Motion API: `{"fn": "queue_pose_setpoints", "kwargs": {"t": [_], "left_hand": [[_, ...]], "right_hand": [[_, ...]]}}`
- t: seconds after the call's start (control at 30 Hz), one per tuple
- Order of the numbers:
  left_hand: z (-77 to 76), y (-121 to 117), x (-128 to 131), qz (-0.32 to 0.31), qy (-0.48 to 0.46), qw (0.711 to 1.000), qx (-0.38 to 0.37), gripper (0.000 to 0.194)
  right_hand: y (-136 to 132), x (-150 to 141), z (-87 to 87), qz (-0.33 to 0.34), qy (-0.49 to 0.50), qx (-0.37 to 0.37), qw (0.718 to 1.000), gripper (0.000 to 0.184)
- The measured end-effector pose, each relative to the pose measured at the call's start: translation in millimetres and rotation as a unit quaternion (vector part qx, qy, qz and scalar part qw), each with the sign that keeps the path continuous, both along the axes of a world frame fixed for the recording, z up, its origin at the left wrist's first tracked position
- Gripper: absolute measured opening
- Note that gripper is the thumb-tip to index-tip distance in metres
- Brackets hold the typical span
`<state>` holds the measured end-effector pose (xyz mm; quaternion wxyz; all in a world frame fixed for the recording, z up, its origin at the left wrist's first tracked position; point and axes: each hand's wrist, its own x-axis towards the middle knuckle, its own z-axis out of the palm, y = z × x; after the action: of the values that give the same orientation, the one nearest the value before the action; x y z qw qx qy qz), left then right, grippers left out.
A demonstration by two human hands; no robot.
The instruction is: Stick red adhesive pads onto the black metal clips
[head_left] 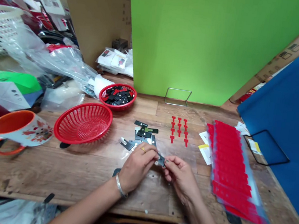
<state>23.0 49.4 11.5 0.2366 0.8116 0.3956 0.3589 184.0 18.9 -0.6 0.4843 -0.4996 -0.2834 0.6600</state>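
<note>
Head view. Wooden bench across the frame, a green board standing behind it at upper centre. Lower centre: a small dark piece sits between the two hands. Fingers of the right hand pinch its right end; fingers of the left hand close narrowly on the other, the exact contact partly hidden by the knuckles.

Risks, as I judge them. Piece is small and gripped only at its ends: uneven pressure could twist it loose. Dropped, it could be lost in the loose pile just above the left hand, where similar pieces overlap; a careless knuckle could scatter that too. Red T-shaped pieces, in columns above the right hand, look light; a forward sweep would disorder them. Right of frame: stack of red strips and clear plastic, lower end near the bench's front edge. Looks slick; an elbow nudge could start it sliding.
</note>
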Motion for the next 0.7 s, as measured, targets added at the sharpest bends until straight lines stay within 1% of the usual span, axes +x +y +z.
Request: {"fn": "queue_pose_setpoints", "kwargs": {"t": [0.07, 0.1, 0.13, 0.17, 0.2, 0.27, 0.33, 0.37, 0.43, 0.5, 0.57, 0.63, 0.67, 0.7], "left_hand": [[-3.4, -1, 1, 0.061, -0.05, 0.996, -0.028, 0.019], [-5.4, 0, 1, 0.092, -0.08, 0.991, -0.063, 0.024], [-7.6, 0, 2, 0.113, -0.116, 0.98, -0.113, 0.029], [-10.2, 0, 3, 0.12, -0.159, 0.964, -0.175, 0.032], [-13.1, -1, 5, 0.118, -0.205, 0.94, -0.245, 0.032], [-18.8, -4, 10, 0.097, -0.289, 0.877, -0.372, 0.03], [-22.7, -7, 16, 0.075, -0.345, 0.818, -0.454, 0.026], [-23.4, -8, 18, 0.071, -0.364, 0.798, -0.476, 0.024], [-21.9, -9, 22, 0.075, -0.393, 0.769, -0.499, 0.023], [-17.1, -7, 23, 0.094, -0.409, 0.752, -0.509, 0.022], [-10.9, -1, 22, 0.119, -0.421, 0.74, -0.511, 0.018], [-5.5, 8, 21, 0.132, -0.432, 0.726, -0.519, 0.011], [-3.4, 13, 21, 0.128, -0.436, 0.716, -0.53, 0.007], [-2.0, 19, 22, 0.119, -0.439, 0.706, -0.543, 0.003]], "right_hand": [[-1, 3, -2.5, -0.025, -0.019, 0.007, 0.999, 0.025], [-2, 4, -4.2, -0.038, -0.029, 0.012, 0.999, 0.026], [-3, 5, -6.0, -0.047, -0.037, 0.016, 0.998, 0.026], [-4, 5, -7.7, -0.053, -0.042, 0.02, 0.998, 0.027], [-4, 4, -9.1, -0.055, -0.044, 0.022, 0.997, 0.027], [-6, 1, -11.3, -0.053, -0.049, 0.024, 0.997, 0.029], [-9, -4, -12.4, -0.043, -0.057, 0.024, 0.997, 0.03], [-10, -6, -12.7, -0.036, -0.063, 0.024, 0.997, 0.03], [-12, -7, -13.2, -0.017, -0.081, 0.031, 0.996, 0.029], [-10, -5, -14.1, 0.006, -0.113, 0.044, 0.993, 0.028], [-2, 3, -15.5, 0.01, -0.168, 0.069, 0.983, 0.026], [13, 15, -17.3, -0.014, -0.256, 0.112, 0.96, 0.022], [22, 21, -18.2, -0.029, -0.313, 0.139, 0.939, 0.019], [32, 26, -19.2, -0.044, -0.377, 0.169, 0.91, 0.016]]}}
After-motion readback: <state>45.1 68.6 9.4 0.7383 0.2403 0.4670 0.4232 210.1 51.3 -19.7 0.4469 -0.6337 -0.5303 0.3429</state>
